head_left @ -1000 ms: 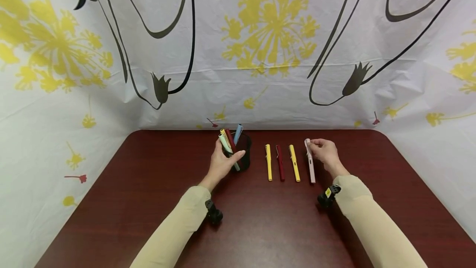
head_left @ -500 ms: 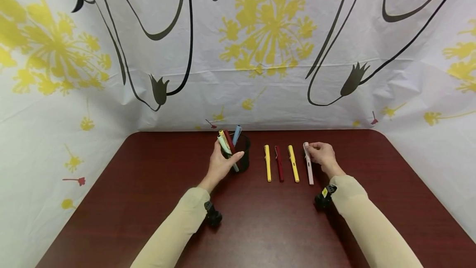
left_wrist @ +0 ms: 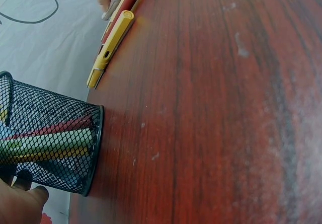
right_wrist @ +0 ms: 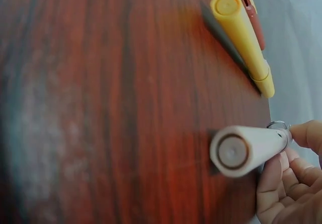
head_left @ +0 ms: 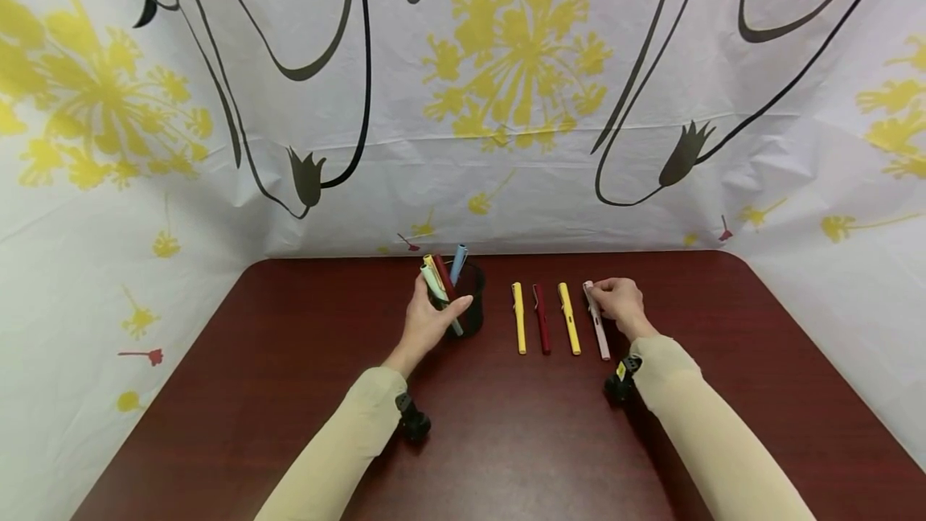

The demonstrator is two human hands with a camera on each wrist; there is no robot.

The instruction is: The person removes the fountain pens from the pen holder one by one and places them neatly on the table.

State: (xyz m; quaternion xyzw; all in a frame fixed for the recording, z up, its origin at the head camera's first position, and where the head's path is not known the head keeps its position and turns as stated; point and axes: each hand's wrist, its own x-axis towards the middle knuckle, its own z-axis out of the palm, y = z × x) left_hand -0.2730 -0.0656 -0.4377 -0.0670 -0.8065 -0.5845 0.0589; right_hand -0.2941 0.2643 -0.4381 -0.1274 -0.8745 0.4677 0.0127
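My left hand [head_left: 425,322] grips the black mesh pen cup [head_left: 474,304] around its left side, thumb across the front. Several pens stand in it: a mint-green one [head_left: 432,280], a dark red one [head_left: 444,276], a yellow one and a light blue one [head_left: 459,262]. On the right, my right hand [head_left: 620,301] pinches a pale pink pen [head_left: 599,332] near its clip end, between thumb and fingers. That pen [right_wrist: 259,146] leans slightly left in the head view. Left of it lie a yellow pen [head_left: 569,320], a dark red pen [head_left: 542,320] and another yellow pen [head_left: 519,320], side by side.
The dark red-brown wooden table [head_left: 506,441] has rounded far corners. A white cloth [head_left: 405,103] with yellow and grey flower prints hangs right behind its far edge. Each wrist wears a small black camera, one [head_left: 414,418] left and one [head_left: 620,380] right.
My right hand has moved a little left, swinging the pale pink pen's clip end leftward so it tilts. The left hand stays on the cup. The head view has shifted slightly.
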